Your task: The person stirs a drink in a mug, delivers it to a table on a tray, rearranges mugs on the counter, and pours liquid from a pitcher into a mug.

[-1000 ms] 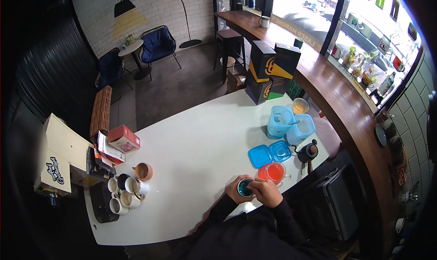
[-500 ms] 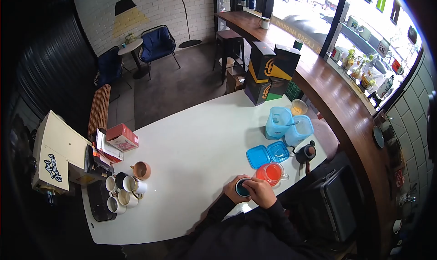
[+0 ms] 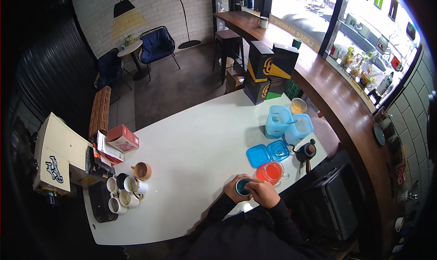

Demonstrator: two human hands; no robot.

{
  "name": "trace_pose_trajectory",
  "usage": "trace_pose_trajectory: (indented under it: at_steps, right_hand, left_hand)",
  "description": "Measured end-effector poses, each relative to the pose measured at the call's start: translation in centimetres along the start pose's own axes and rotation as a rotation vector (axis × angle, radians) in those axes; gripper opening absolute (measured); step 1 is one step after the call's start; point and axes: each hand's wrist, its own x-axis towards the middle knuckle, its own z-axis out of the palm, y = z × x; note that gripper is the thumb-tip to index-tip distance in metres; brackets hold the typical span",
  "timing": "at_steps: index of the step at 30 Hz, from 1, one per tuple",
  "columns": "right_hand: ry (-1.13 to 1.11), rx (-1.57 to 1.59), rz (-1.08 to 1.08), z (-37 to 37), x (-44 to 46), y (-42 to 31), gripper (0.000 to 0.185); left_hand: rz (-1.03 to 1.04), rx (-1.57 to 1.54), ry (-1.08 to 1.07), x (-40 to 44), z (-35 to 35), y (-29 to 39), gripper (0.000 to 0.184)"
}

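My left hand (image 3: 233, 190) is wrapped round a small cup (image 3: 243, 186) with blue-green liquid inside, near the table's front edge. Over the cup's rim, my right hand (image 3: 265, 194) is closed in a pinch, its fingertips at the mouth of the cup; what they hold is too small to make out. Just right of the hands stands a clear glass jug of red liquid (image 3: 273, 171). Two blue lids (image 3: 258, 156) lie flat behind it, and a black kettle (image 3: 305, 152) stands to their right.
Two light-blue containers (image 3: 278, 122), one with a spoon, stand behind the lids. Black boxes (image 3: 260, 69) are stacked at the table's far edge. Several mugs (image 3: 129, 198) and a brown cup (image 3: 142, 170) stand at the left, near a red box (image 3: 123, 138) and a cream machine (image 3: 63, 155).
The view has shifted slightly. My right hand has moved a little at the cup's mouth, while my left hand keeps its hold on the cup.
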Motion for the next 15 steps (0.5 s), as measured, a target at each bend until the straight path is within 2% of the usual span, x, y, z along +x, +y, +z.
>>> trace_pose_trajectory:
  at_steps: [15]
  right_hand:
    - [0.19, -0.097, 0.072, -0.08, 0.0, -0.39, 0.011]
  left_hand:
    - [-0.067, 0.003, 0.004, -0.34, 0.06, -0.16, 0.078]
